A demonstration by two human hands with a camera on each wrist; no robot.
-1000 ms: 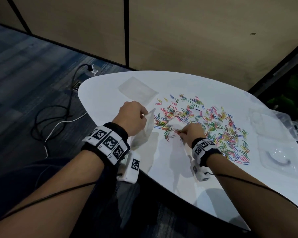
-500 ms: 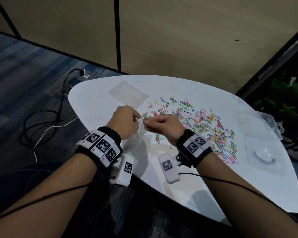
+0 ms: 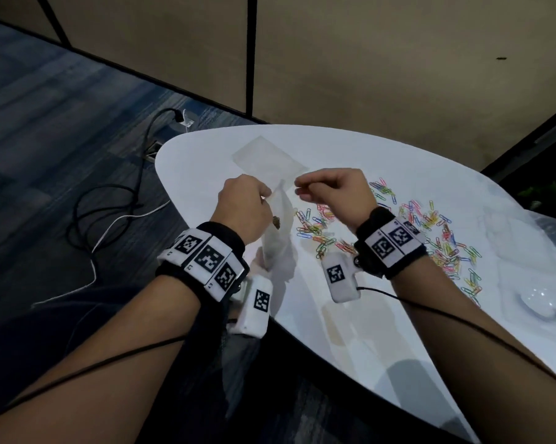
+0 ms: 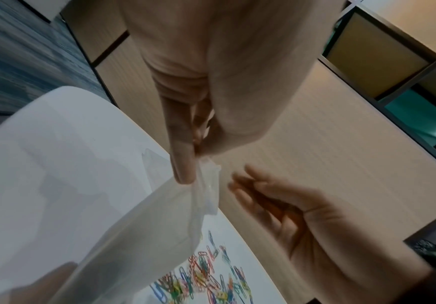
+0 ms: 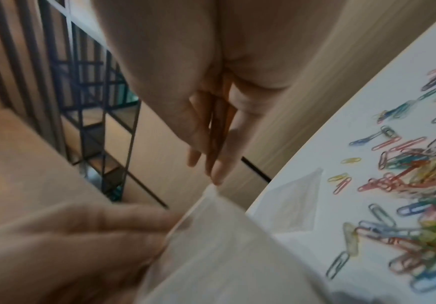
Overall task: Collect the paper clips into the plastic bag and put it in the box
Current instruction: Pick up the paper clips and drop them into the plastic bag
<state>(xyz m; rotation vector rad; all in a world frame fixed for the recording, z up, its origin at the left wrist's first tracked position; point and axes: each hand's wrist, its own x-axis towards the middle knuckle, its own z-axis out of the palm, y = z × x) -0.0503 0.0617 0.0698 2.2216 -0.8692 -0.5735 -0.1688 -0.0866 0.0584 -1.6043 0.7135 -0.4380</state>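
Your left hand [image 3: 243, 208] pinches the top edge of the plastic bag [image 3: 278, 233] between thumb and fingers and holds it hanging above the near edge of the counter [image 3: 382, 331]. Your right hand [image 3: 332, 193] hovers just beside the bag's mouth, apart from it, fingers drawn together; whether they pinch a clip cannot be told, since the wrist views are blurred. The task is judged to be at an early stage: most of the paper clips [image 3: 430, 238] lie scattered in a coloured heap on the counter to the right of the bag. A small dark clump shows through the film near the bag's middle, probably a few clips already inside, though this is too small to confirm. A second flat bag [image 3: 267, 158] lies on the far part of the counter, with nothing visible in it. The clear box [image 3: 533, 277] sits open at the right edge of the counter, well apart from the hands; no bag or clips are seen in it, only a pale rounded glare on its lower half. What is left: gathering the heap into the bag, then placing the bag in the box.
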